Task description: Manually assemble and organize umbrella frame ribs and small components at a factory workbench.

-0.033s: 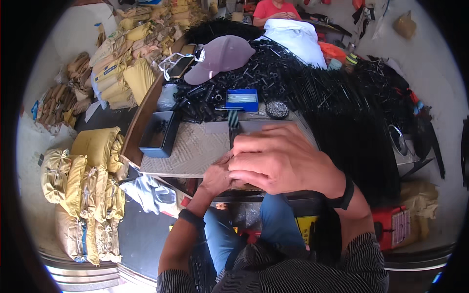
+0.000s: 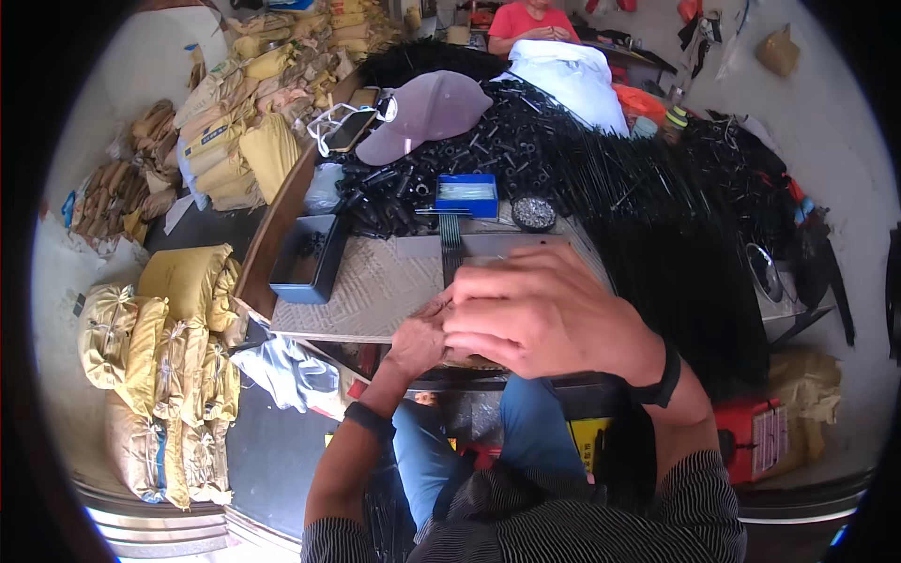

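My right hand [image 2: 554, 319] is curled over the near part of the work board [image 2: 375, 281], its fingers bent and pressed together. Whatever they pinch is hidden beneath them. Just left of it, my left hand [image 2: 418, 342] rests at the board's front edge, its fingertips covered by the right hand. A bundle of thin dark rods [image 2: 451, 249] lies on the board, pointing away from me, and its near end disappears under my hands. Beyond the rods sits a blue box [image 2: 466, 194] of pale thin sticks. A round dish [image 2: 533, 213] of small shiny metal pieces stands beside it.
A dark blue bin [image 2: 307, 260] stands on the board's left. Behind lie heaped black tubular parts [image 2: 497, 141], a cap [image 2: 432, 113] and a phone [image 2: 353, 129]. Long black rods [image 2: 685, 281] fill the right. Yellow sacks [image 2: 183, 347] are stacked left. A person [image 2: 532, 23] sits opposite.
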The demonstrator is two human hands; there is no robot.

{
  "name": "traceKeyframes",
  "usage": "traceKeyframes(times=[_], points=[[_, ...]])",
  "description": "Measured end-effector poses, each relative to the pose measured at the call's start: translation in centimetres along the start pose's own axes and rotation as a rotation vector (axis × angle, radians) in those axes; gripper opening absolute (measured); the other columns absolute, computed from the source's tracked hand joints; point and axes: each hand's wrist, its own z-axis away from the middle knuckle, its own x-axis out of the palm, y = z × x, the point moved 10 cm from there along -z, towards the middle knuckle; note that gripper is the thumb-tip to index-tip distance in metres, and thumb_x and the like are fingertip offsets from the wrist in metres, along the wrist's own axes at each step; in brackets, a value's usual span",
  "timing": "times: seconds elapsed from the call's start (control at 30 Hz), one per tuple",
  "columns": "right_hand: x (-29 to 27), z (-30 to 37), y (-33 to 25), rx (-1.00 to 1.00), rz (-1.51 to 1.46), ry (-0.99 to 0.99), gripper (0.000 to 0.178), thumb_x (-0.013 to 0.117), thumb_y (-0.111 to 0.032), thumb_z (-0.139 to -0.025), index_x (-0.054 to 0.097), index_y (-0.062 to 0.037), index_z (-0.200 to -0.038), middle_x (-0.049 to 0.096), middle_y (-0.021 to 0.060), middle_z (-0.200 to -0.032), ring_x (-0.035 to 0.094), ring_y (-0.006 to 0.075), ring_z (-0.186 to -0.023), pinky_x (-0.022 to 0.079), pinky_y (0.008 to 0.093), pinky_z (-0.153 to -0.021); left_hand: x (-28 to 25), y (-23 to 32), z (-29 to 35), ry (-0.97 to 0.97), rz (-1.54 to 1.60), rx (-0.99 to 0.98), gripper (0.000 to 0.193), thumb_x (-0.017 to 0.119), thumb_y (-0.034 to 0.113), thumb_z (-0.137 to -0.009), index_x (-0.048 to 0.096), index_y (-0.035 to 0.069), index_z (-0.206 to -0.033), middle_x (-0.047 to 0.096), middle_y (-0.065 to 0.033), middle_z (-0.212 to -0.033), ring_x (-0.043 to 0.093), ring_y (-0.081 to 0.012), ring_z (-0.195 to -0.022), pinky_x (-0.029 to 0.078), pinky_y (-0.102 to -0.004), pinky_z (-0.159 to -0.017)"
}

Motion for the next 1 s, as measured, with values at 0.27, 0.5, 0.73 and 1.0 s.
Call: traceKeyframes(times=[0.27,0.5,0.73,1.0], points=[[-0.1,3.6,-5.9,-0.024,0.202,-0.093,0.017,0.062,-0.014,-0.067,0.06,-0.0094,-0.084,0.049,-0.0011,-0.071,0.053,0.011,-0.059,0.039,0.0263,-0.054,-1.4,2.5,0.9,0.067,-0.175,0.073,0.062,0.047,0.028,-0.075,0.037,0.008,-0.132,0.037,-0.0052,-0.137,0.034,-0.0189,-0.128,0.028,-0.0322,-0.105],[-5.5,10.5,-13.2,-0.048,0.134,-0.1,0.016,0.068,-0.017,-0.069,0.066,-0.0157,-0.085,0.055,-0.0062,-0.075,0.053,0.007,-0.059,0.04,0.0247,-0.056,-4.3,6.1,3.4,0.13,0.007,-0.01,0.071,0.067,0.025,-0.055,0.047,0.014,-0.122,0.039,-0.0039,-0.136,0.031,-0.0182,-0.13,0.019,-0.0393,-0.108],[-2.5,3.0,-14.0,0.118,-0.235,0.109,0.017,0.072,-0.02,-0.064,0.066,-0.0159,-0.079,0.057,-0.002,-0.078,0.054,0.0098,-0.065,0.043,0.0279,-0.061,-13.4,12.5,5.0,0.381,0.23,0.038,0.028,0.065,0.038,-0.056,0.055,0.013,-0.065,0.05,0.0003,-0.06,0.055,-0.0182,-0.059,0.042,-0.0305,-0.056],[20.5,29.4,-1.7,0.908,-1.049,-0.406,0.037,0.06,-0.008,-0.08,0.046,-0.0006,-0.113,0.052,0.0127,-0.111,0.059,0.0205,-0.092,0.046,0.0306,-0.083,-12.9,4.6,2.4,-0.433,-0.678,0.205,0.045,0.061,0.056,-0.059,0.06,0.01,-0.059,0.055,0.0008,-0.07,0.059,-0.0185,-0.075,0.047,-0.0308,-0.058]])
